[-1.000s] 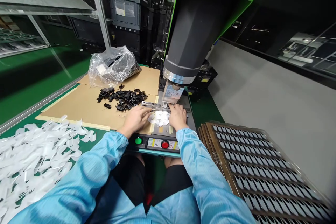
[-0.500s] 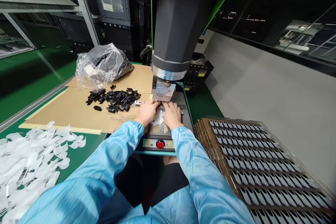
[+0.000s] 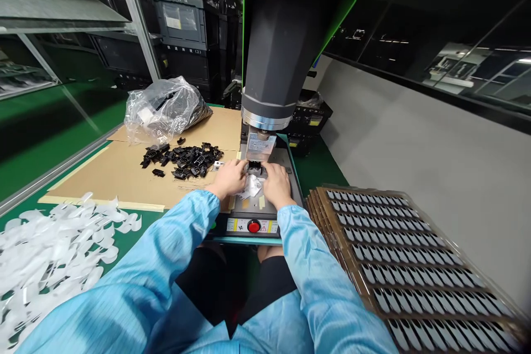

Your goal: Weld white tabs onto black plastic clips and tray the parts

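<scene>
A small black plastic part (image 3: 254,166) sits in the fixture beneath the metal head (image 3: 260,144) of the press. To its left is my left hand (image 3: 230,178), fingers stretched forward with the tips by the fixture's edge. On the other side my right hand (image 3: 277,182) lies with its fingers extended, the tips close to the part's right end. Neither hand appears to grip anything; whether the fingertips touch the fixture is unclear. Crumpled white film pieces (image 3: 252,186) lie on the press base (image 3: 274,204) between my hands.
A red button (image 3: 253,225) is on the base's front. Black parts (image 3: 193,160) and a clear plastic bag (image 3: 166,108) lie on cardboard (image 3: 108,177) at left. White film pieces (image 3: 53,254) cover the near left. Stacked trays (image 3: 398,254) of grey-white pieces stand at right.
My hands have drawn apart sideways, uncovering the black part between them. My view has tilted up slightly, showing the red upper section of the press.
</scene>
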The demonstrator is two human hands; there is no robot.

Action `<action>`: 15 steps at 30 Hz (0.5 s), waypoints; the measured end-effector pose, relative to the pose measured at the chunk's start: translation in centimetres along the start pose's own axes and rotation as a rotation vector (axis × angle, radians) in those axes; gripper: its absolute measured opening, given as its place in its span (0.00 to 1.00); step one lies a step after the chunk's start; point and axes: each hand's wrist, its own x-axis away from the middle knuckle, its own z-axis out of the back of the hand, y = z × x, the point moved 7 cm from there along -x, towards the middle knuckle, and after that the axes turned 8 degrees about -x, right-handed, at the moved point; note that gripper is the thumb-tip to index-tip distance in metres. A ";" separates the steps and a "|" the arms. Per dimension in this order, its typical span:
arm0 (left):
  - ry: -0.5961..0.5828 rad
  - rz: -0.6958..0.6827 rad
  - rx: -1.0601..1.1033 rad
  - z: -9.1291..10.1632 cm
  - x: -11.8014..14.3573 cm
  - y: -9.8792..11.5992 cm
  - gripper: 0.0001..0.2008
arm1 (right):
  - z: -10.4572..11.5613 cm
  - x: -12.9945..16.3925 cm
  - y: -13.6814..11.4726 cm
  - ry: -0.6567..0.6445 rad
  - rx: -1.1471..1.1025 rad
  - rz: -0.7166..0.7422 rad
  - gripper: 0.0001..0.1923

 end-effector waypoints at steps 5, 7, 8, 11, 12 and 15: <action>0.003 0.054 0.131 0.2 6.9 -4.8 0.36 | 3.1 8.6 4.9 0.262 -0.142 -0.112 0.23; -0.067 0.065 0.112 -0.8 10.2 -6.6 0.43 | 3.2 12.5 6.4 0.266 -0.151 -0.144 0.22; -0.093 0.042 0.090 -1.4 11.6 -7.1 0.45 | 3.1 14.2 6.8 0.251 -0.156 -0.148 0.23; -0.130 -0.019 0.000 -2.5 14.6 -7.7 0.46 | 2.7 17.5 7.6 0.168 -0.166 -0.139 0.28; -0.129 -0.024 -0.026 -2.7 15.1 -7.7 0.46 | 2.6 18.1 7.7 0.139 -0.165 -0.132 0.29; -0.111 -0.022 -0.077 -2.8 15.3 -7.4 0.45 | 2.4 18.5 8.1 0.081 -0.153 -0.094 0.30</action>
